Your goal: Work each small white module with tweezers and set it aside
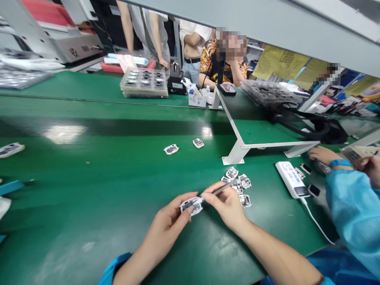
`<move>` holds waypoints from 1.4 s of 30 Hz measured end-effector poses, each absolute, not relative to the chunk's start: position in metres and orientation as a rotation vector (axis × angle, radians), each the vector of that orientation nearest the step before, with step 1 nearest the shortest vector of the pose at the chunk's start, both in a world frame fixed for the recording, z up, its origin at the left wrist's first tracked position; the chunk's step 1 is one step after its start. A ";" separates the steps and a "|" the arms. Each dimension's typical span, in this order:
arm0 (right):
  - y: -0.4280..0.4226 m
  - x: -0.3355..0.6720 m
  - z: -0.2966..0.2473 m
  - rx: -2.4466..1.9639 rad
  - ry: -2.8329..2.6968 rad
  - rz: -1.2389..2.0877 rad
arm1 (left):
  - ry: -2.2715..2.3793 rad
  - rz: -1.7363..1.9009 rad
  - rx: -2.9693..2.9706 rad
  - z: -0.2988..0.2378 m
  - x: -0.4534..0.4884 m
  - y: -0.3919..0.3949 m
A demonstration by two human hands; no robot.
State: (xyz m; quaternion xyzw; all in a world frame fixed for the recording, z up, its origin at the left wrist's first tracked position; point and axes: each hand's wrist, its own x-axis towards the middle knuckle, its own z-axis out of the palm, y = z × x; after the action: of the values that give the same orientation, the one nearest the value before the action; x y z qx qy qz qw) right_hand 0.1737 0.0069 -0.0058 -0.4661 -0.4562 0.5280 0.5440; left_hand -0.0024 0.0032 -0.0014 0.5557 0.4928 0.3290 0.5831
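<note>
Pinching a small white-edged circuit piece (191, 206) above a green workbench (89, 190)

Left hand (169, 225) is curled nearly closed, holding the piece between fingers and thumb; right hand (225, 206) grips a thin metal tool (218, 189), probably tweezers, with its tip at the piece's edge. A loose pile of similar pieces (237, 186) lies just beside the right hand.

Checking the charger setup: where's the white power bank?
In the head view, the white power bank lies on the green workbench, right of the person's right hand and the small pile of white pieces.
</note>
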 end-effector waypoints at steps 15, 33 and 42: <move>0.007 0.172 -0.004 -1.151 -1.038 1.214 | 1.165 0.817 1.242 0.003 -0.001 0.002; 0.002 0.172 -0.003 -1.226 -1.250 1.017 | 1.197 0.818 1.142 0.008 0.002 0.005; -0.003 0.169 -0.002 -1.256 -1.284 0.979 | 1.251 0.889 1.091 0.002 0.010 0.003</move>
State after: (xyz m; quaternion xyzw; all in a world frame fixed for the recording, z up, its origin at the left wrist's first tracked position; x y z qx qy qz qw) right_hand 0.1687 -0.0027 -0.0015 -0.5243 -0.5358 0.4084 0.5209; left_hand 0.0099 0.0026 0.0023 0.4684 0.5372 0.3817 0.5885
